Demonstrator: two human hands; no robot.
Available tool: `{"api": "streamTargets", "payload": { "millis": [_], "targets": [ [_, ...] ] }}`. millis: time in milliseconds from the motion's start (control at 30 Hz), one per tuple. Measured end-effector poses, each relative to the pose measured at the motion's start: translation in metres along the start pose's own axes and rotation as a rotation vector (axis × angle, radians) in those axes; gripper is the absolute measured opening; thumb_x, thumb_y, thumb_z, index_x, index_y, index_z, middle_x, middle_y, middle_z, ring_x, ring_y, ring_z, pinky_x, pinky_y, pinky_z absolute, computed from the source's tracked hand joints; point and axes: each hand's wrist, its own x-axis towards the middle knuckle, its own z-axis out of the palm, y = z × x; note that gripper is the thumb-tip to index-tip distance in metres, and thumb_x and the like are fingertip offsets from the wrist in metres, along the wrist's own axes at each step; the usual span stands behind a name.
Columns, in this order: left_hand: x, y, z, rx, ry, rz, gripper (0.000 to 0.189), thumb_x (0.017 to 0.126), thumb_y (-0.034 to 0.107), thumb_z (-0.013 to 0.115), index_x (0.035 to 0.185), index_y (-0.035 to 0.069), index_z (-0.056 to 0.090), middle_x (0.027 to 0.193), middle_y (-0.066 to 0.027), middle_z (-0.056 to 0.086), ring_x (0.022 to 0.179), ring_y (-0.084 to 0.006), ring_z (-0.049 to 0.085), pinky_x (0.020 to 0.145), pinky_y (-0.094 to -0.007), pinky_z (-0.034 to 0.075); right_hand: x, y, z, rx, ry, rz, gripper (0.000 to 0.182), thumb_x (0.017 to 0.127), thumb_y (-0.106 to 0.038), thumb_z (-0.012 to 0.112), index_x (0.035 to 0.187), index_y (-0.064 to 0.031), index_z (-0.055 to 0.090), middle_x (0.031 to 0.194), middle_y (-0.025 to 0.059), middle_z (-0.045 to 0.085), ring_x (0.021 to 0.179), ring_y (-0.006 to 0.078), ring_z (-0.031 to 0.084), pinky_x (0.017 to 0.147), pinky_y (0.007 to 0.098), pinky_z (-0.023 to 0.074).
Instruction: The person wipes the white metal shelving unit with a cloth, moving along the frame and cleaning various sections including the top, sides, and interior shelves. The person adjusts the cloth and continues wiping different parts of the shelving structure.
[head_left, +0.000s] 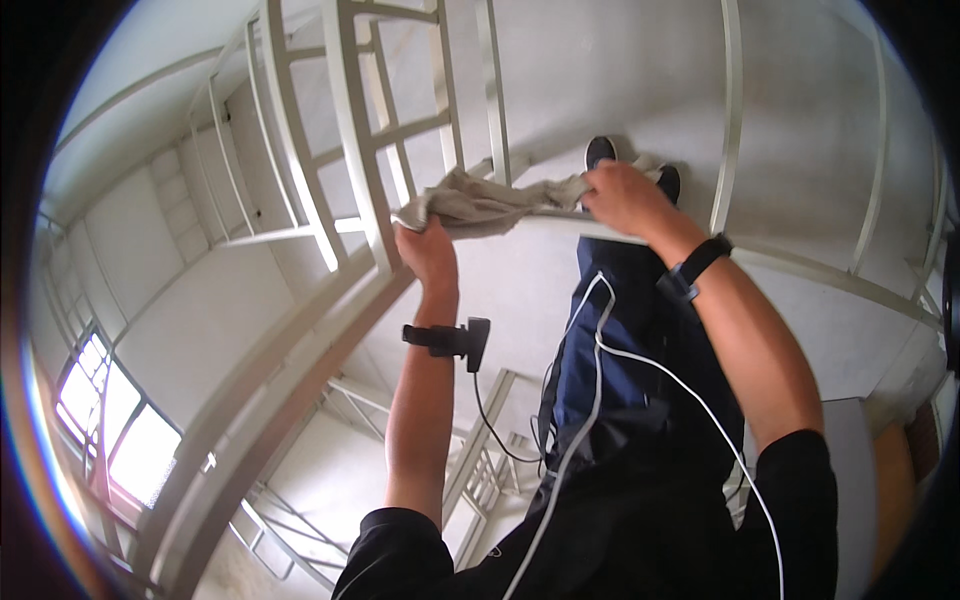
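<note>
A crumpled grey-beige cloth (480, 202) stretches between my two hands, above a pale metal bed-frame rail (559, 223). My left hand (427, 251) grips its left end beside an upright post of the frame. At the other end, my right hand (626, 196) pinches the cloth in its fingers; a little of the fabric shows beyond that hand. Whether the cloth touches the rail cannot be made out. Each wrist wears a black strap with a small device, the left one (450, 340) with a cable and the right one (694, 268).
A pale metal ladder (360, 135) rises at the left, joined to a long side rail (300, 352). Another upright post (727, 120) stands right of my hands. White cables (598, 337) hang down my front. My shoes (600, 150) are on the floor beyond the rail.
</note>
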Motion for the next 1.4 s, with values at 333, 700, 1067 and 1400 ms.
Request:
{"api": "streamTargets", "payload": {
  "millis": [333,700,1067,1400],
  "targets": [
    [0.054,-0.082,0.116,0.165,-0.198,-0.218,0.034,0.080,0.012,0.068,0.107,-0.005,0.060,0.100,-0.0196,0.068,0.092,-0.0332,0.066,0.081,-0.0383,0.050,0.109,0.021,0.062,0.178,-0.067,0.168,0.031,0.087,-0.028,0.059,0.090,0.0011,0.069,0.087,0.0263,0.066,0.088,0.0424,0.064,0.083,0.0492,0.0512],
    [0.021,-0.105,0.148,0.282,-0.346,0.176,0.088,0.075,0.017,0.077,0.143,-0.006,0.026,0.140,-0.0279,0.036,0.131,-0.0433,0.036,0.110,-0.0471,0.032,0.128,0.043,0.060,0.359,-0.055,0.358,0.034,0.086,-0.028,0.057,0.100,0.0028,0.065,0.087,0.0253,0.066,0.084,0.0409,0.063,0.075,0.0423,0.0487],
    [0.051,-0.123,0.186,0.192,-0.397,-0.094,0.076,0.078,0.017,0.074,0.137,-0.001,0.031,0.125,-0.0285,0.049,0.117,-0.0447,0.051,0.095,-0.0490,0.044,0.142,0.094,0.043,0.251,0.498,0.708,0.042,0.082,-0.036,0.060,0.103,-0.0006,0.067,0.103,0.0263,0.067,0.104,0.0419,0.062,0.089,0.0449,0.0483],
    [0.070,-0.128,0.186,0.131,-0.525,-0.391,0.060,0.068,0.024,0.076,0.116,-0.004,0.054,0.122,-0.0270,0.059,0.111,-0.0426,0.058,0.097,-0.0451,0.045,0.168,0.102,-0.012,0.403,0.004,0.549,0.046,0.090,-0.038,0.057,0.111,0.0012,0.067,0.103,0.0171,0.071,0.096,0.0254,0.065,0.089,0.0365,0.0464]
  ]
}}
